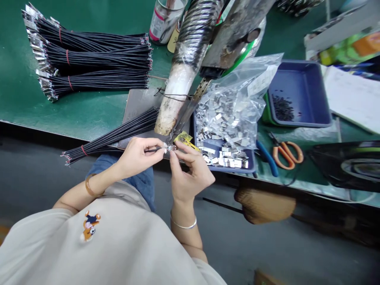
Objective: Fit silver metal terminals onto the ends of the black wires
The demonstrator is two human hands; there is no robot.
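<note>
We hold one black cable [153, 150], left hand [141, 155], fingers pinching; one metal connector [171, 147], right hand [192, 168], fingers pinching; beside it, one blue tray [252, 161], metal pieces [233, 161] inside.

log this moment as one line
left hand: pinching black cable | right hand: at silver piece by its tip | nearby: silver pieces in blue tray

Left hand [141, 155] pinching black cable [152, 150]; right hand [190, 168] pinching metal connector [171, 147]. 3 cable bundles [107, 57] side by side, green table [97, 113].
</note>
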